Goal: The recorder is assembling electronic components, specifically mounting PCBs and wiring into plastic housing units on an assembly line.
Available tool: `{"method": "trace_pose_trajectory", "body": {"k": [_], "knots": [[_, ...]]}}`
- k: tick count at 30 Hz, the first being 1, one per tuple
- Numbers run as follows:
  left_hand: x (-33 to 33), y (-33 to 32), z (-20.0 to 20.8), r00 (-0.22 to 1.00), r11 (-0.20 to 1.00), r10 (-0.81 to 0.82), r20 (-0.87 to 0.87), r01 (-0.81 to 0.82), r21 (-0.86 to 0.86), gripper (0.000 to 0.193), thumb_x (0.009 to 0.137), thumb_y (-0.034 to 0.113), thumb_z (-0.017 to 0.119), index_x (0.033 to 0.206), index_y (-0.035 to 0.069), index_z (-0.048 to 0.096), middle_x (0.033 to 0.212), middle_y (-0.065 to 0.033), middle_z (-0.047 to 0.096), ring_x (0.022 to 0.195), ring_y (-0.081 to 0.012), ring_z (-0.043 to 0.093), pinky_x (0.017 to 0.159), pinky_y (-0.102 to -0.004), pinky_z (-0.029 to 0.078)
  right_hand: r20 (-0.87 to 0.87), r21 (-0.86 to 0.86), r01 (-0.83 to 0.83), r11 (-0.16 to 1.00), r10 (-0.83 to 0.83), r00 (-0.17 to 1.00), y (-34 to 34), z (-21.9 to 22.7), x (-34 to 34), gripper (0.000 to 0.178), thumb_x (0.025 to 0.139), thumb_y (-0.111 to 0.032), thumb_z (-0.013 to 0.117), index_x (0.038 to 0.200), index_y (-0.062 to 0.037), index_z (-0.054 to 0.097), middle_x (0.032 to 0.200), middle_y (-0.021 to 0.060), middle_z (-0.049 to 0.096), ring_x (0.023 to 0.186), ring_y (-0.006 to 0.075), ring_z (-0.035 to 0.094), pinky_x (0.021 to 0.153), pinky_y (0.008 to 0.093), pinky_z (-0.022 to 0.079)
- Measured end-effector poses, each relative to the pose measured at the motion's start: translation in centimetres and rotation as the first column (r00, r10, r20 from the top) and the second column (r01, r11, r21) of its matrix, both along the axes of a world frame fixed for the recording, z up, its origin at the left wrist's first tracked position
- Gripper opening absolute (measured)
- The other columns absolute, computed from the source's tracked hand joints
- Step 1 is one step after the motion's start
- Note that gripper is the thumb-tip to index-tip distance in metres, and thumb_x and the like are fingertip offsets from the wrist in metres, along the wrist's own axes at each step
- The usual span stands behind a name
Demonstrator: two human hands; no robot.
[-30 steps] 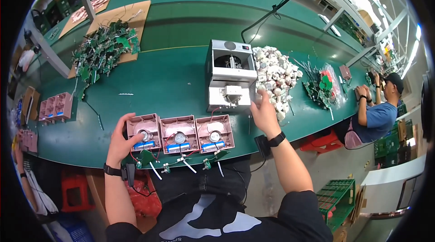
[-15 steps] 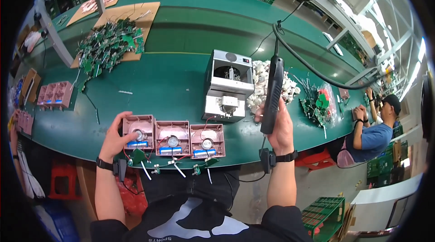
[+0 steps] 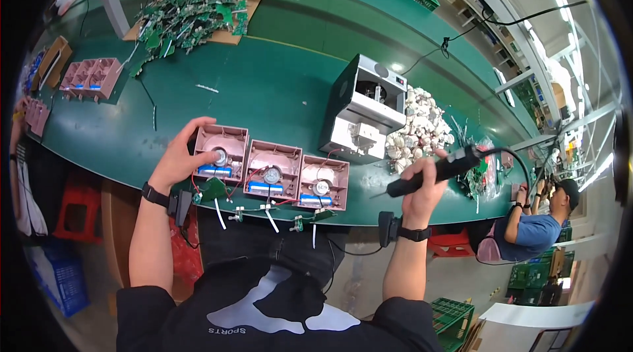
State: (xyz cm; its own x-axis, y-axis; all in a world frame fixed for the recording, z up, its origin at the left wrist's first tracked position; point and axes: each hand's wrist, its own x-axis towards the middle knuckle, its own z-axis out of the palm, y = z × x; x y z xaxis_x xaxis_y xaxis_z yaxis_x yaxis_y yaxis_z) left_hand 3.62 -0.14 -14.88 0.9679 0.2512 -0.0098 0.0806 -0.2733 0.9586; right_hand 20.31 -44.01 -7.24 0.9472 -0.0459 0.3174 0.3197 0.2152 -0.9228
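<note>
Three pink plastic housings (image 3: 275, 150) stand side by side along the near table edge. Each has a round metal part (image 3: 271, 175) and a blue cylindrical battery (image 3: 265, 188) inside. Small green circuit boards (image 3: 214, 189) with wires and white strips hang at their front. My left hand (image 3: 173, 164) grips the leftmost housing, fingers over its left wall and thumb inside by the round part. My right hand (image 3: 424, 195) is wrapped round a black electric screwdriver (image 3: 456, 165), tilted almost level, its thin tip pointing left, to the right of the housings.
A grey-and-silver machine (image 3: 369, 98) stands behind the housings, with a heap of white parts (image 3: 422, 121) beside it. Circuit boards (image 3: 191, 15) are piled on cardboard at the far left. More pink housings (image 3: 92, 77) sit at left. A person (image 3: 531, 226) works at the right.
My right hand has moved a little right, and the screwdriver has swung from upright to nearly level. My left hand stays on the leftmost housing. The whole view has shifted and turned.
</note>
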Motion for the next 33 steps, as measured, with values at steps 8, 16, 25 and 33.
{"method": "trace_pose_trajectory", "body": {"k": [8, 16, 25, 33], "knots": [[0.1, 0.1, 0.3, 1.000, 1.000, -0.013, 0.010, 0.013, -0.020, 0.072, 0.081, 0.009, 0.083, 0.146, 0.008, 0.052, 0.134, -0.0093, 0.066, 0.127, -0.0214, 0.060, 0.112, -0.0352, 0.046, 0.119, -0.171, -0.016, 0.985, 0.037, 0.992, 1.2, 1.7, 0.5, 0.022, 0.103, -0.011, 0.064, 0.118, -0.0038, 0.049, 0.073, 0.0050, 0.057, 0.059, 0.0150, 0.054, 0.057, 0.0313, 0.048], [-0.2, 0.7, -0.2, 0.999, 0.999, -0.035, -0.005, 0.035, -0.033, 0.072, 0.081, 0.010, 0.083, 0.146, 0.007, 0.052, 0.135, -0.0098, 0.066, 0.128, -0.0213, 0.059, 0.113, -0.0352, 0.045, 0.257, 0.056, -0.239, 0.969, 0.217, 0.942, 8.0, 9.7, 1.1, 0.019, 0.104, -0.017, 0.063, 0.112, -0.0041, 0.052, 0.069, 0.0060, 0.055, 0.056, 0.0181, 0.054, 0.055, 0.0337, 0.048], [-0.4, -0.1, 0.3, 0.999, 0.996, -0.044, 0.001, 0.044, 0.079, 0.068, 0.081, 0.011, 0.083, 0.143, 0.006, 0.056, 0.133, -0.0094, 0.066, 0.127, -0.0211, 0.060, 0.113, -0.0361, 0.044, 0.183, 0.002, -0.146, 0.989, 0.143, 0.973, 9.1, 7.2, 2.6, 0.016, 0.104, -0.018, 0.062, 0.105, -0.0034, 0.056, 0.069, 0.0065, 0.053, 0.056, 0.0189, 0.052, 0.054, 0.0351, 0.047], [-0.4, -0.6, 0.0, 1.000, 0.996, -0.020, 0.017, 0.019, 0.082, 0.068, 0.081, 0.014, 0.084, 0.142, 0.005, 0.056, 0.133, -0.0095, 0.066, 0.127, -0.0215, 0.060, 0.113, -0.0360, 0.044, 0.142, -0.011, -0.350, 0.937, 0.348, 0.927, 8.1, 5.8, -4.4, 0.021, 0.104, -0.021, 0.060, 0.115, -0.0055, 0.051, 0.073, 0.0082, 0.054, 0.056, 0.0202, 0.052, 0.055, 0.0373, 0.048]]}}
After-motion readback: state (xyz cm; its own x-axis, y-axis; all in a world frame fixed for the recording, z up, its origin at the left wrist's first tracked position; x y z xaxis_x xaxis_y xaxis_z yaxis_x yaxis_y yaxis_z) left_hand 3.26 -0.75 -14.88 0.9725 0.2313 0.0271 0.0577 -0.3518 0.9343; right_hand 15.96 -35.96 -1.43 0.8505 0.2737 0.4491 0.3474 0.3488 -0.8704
